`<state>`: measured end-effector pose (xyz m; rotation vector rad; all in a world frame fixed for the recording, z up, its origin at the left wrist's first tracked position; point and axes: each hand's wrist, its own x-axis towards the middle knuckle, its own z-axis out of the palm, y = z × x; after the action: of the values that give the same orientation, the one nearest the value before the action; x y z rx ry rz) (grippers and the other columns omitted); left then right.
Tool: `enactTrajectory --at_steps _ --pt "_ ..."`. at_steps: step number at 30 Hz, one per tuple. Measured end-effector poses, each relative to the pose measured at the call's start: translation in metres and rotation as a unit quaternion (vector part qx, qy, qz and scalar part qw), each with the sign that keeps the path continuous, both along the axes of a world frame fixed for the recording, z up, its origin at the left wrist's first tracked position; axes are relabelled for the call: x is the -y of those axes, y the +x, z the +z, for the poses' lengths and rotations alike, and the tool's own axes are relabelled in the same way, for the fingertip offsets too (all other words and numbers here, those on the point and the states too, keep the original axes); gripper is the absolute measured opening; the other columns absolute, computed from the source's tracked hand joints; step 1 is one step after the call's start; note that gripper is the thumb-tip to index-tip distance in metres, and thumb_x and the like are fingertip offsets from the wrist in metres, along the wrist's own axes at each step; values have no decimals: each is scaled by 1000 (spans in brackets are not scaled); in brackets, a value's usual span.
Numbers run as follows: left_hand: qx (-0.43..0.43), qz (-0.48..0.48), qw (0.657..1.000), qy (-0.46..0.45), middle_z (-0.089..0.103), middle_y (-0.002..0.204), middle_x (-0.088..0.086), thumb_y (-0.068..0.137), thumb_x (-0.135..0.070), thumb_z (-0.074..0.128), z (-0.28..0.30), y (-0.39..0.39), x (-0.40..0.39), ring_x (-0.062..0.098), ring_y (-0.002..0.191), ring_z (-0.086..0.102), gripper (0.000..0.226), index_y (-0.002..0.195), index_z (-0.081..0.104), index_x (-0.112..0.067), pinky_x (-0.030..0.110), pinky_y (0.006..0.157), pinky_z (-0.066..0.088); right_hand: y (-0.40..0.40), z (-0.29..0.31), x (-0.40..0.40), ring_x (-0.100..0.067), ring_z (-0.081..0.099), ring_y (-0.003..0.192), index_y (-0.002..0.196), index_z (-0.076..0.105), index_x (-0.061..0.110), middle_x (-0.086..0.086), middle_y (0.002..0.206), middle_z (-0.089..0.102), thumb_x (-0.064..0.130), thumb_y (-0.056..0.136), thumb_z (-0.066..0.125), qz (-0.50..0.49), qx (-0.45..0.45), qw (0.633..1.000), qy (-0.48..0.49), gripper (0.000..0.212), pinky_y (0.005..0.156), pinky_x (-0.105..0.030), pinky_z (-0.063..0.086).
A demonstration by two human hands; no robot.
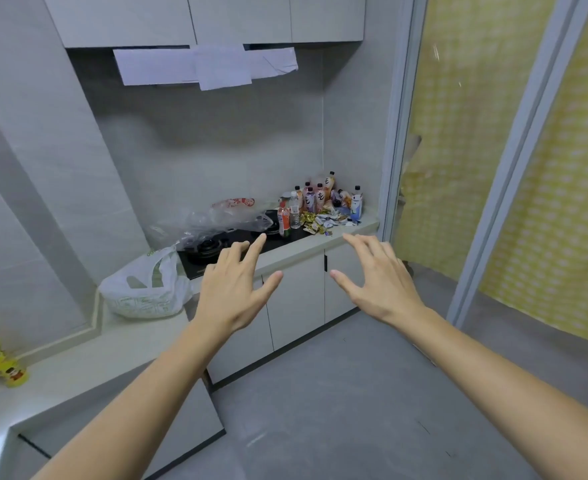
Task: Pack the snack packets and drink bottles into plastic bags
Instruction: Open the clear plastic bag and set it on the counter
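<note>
The counter (320,245) runs away from you toward the far right corner, and that corner is where your work lies — beyond and above both hands, a little right of centre. Between you and it sits the black gas hob (216,251), with a crumpled clear plastic bag (223,220) draped over its far side. At the counter's left end, near the hob's left edge, a white plastic bag (143,292) stands slumped and partly filled. The drink bottles (315,197) stand upright, packed against the corner walls; the snack packets (323,220) lie scattered just in front of them, by the counter's front edge. Your right hand (379,278) is nearer the packets, your left hand (237,289) nearer the hob and bags. Both are spread, fingers apart, holding nothing — nothing blocks the reach.
</note>
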<state>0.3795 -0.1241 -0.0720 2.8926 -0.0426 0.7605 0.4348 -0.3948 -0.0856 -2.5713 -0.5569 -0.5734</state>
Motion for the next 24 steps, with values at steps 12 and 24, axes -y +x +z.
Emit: enactTrajectory --at_steps 12,24 --pt "3 -35 999 -27 48 137 -3 93 -71 32 -29 195 -19 19 128 43 76 159 23 -35 44 92 44 167 -23 -17 -19 37 139 157 28 34 6 151 41 68 95 45 -25 -17 999 -15 73 110 -48 42" --pt "-35 -63 996 -45 49 140 1 94 -68 37 -62 409 -70 24 127 47 75 159 28 -29 44 89 47 356 -45 -53 -21 40 133 156 30 34 4 145 44 72 93 41 -74 -54 996 -17 74 105 -48 46"
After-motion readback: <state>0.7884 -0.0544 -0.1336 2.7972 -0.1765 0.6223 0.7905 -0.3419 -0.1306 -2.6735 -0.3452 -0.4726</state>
